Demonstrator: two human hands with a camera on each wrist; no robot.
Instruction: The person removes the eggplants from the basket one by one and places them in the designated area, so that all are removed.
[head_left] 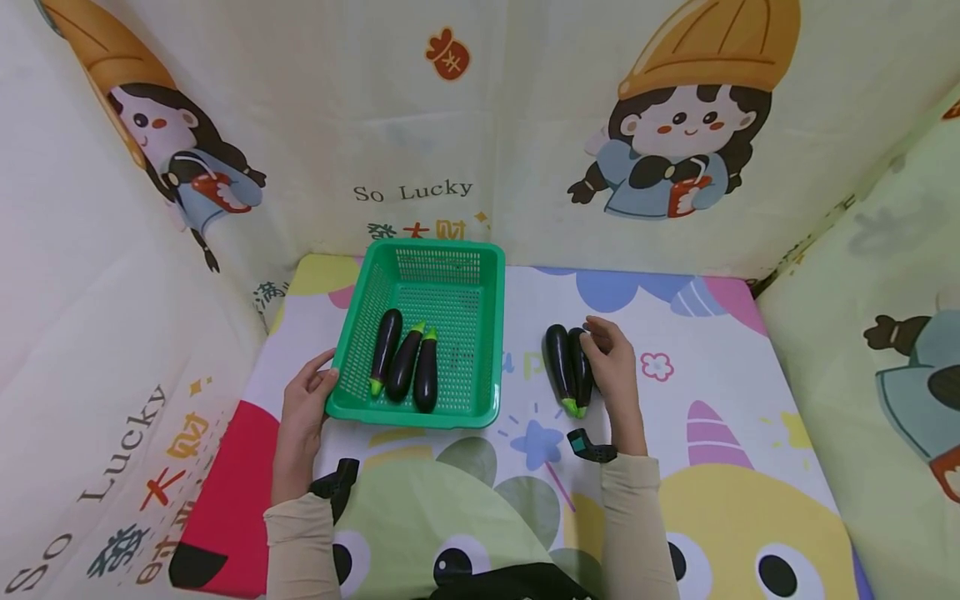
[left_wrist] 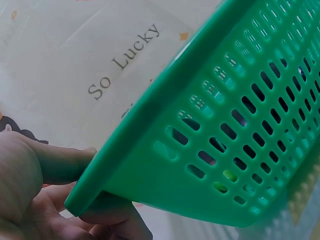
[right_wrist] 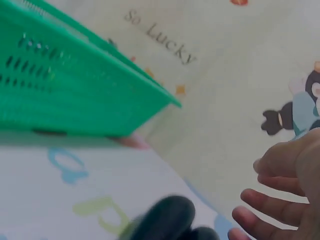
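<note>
Plainly the right hand (head_left: 611, 360) was nearer; its curled fingers rested on two eggplants (head_left: 567, 367) lying loose on the mat at its nine o'clock, long axes twelve-to-six; the left hand (head_left: 303, 400) gripped the green basket (head_left: 352, 350) by its rim.

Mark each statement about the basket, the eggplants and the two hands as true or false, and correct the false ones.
1. The basket holds three eggplants. True.
2. The left hand grips the basket's rim. True.
3. The right hand is inside the basket. False: it rests at the two eggplants on the mat, right of the basket.
4. The basket is red. False: it is green.
5. Two eggplants lie side by side on the mat. True.
</note>
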